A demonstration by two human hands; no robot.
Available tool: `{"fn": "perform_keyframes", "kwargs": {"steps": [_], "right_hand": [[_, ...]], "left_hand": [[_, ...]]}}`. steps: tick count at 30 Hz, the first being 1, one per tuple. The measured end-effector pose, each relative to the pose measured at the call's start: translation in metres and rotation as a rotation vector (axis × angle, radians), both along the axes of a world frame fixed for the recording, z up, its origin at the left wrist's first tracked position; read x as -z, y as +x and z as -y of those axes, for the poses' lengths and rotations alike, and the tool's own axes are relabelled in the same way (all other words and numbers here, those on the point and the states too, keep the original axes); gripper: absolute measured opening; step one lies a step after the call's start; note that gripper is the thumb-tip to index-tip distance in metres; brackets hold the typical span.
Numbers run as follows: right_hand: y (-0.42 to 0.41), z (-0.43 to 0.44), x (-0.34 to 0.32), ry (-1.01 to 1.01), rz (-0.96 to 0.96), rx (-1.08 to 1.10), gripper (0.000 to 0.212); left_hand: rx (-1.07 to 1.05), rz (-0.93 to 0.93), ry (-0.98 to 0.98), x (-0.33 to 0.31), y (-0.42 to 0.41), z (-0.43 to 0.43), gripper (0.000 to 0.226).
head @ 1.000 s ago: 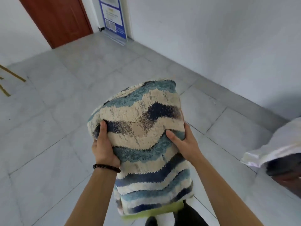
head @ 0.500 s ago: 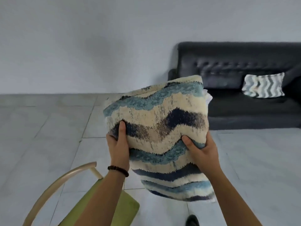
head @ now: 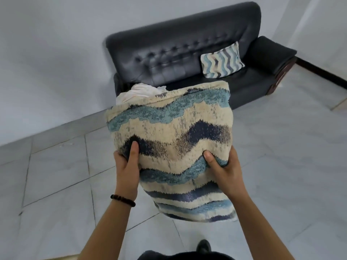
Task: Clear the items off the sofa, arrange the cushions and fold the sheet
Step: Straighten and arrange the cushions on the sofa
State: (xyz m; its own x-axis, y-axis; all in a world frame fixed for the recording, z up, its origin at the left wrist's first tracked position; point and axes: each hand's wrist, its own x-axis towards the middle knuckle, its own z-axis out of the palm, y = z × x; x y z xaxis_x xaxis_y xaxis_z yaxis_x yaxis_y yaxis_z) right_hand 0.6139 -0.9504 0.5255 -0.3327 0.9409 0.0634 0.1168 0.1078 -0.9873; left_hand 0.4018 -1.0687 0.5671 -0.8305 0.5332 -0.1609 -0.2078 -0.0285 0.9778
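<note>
cushion [head: 222,61] on sofa [head: 169,53], right end

I hold the wave-striped cushion [head: 169,132] upright at centre, with my left hand [head: 127,169] and right hand [head: 223,175] gripping its sides. A matching cushion [head: 222,61] leans on the black sofa [head: 169,59] backrest at 1 o'clock. The crumpled white sheet [head: 139,91] lies on the seat at 11 o'clock.
</note>
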Motion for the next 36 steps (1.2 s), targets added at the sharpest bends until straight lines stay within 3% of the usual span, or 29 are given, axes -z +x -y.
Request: {"fn": "perform_keyframes", "kwargs": {"steps": [4, 8, 13, 17, 19, 23, 27, 33, 36], "right_hand": [[0.006, -0.079, -0.01, 0.028, 0.026, 0.025, 0.058], [-0.018, -0.162, 0.005, 0.038, 0.019, -0.014, 0.057], [-0.068, -0.277, 0.026, 0.042, 0.039, -0.032, 0.056], [-0.111, -0.383, 0.02, 0.057, 0.092, 0.0, 0.051], [-0.129, -0.432, 0.005, 0.072, 0.096, 0.029, 0.048], [-0.157, -0.52, -0.017, 0.105, 0.079, 0.05, 0.057], [-0.185, -0.592, -0.01, 0.081, 0.056, 0.122, 0.058], [-0.24, -0.715, 0.042, -0.006, 0.108, 0.149, 0.051], [-0.276, -0.783, 0.061, -0.046, 0.139, 0.159, 0.033]], "left_hand": [[0.003, -0.016, 0.044, -0.007, 0.007, -0.072, 0.044], [-0.011, -0.003, 0.049, 0.007, -0.013, -0.147, 0.036], [-0.05, 0.022, 0.052, 0.036, -0.064, -0.266, 0.043], [-0.018, 0.041, 0.021, 0.04, -0.116, -0.383, 0.037], [0.001, 0.03, 0.005, 0.03, -0.137, -0.435, 0.048], [0.089, -0.03, 0.047, 0.002, -0.17, -0.528, 0.022], [0.177, -0.061, 0.063, 0.005, -0.204, -0.609, 0.031], [0.187, -0.011, -0.097, 0.059, -0.254, -0.728, 0.045], [0.18, 0.018, -0.203, 0.076, -0.28, -0.787, 0.05]]}}
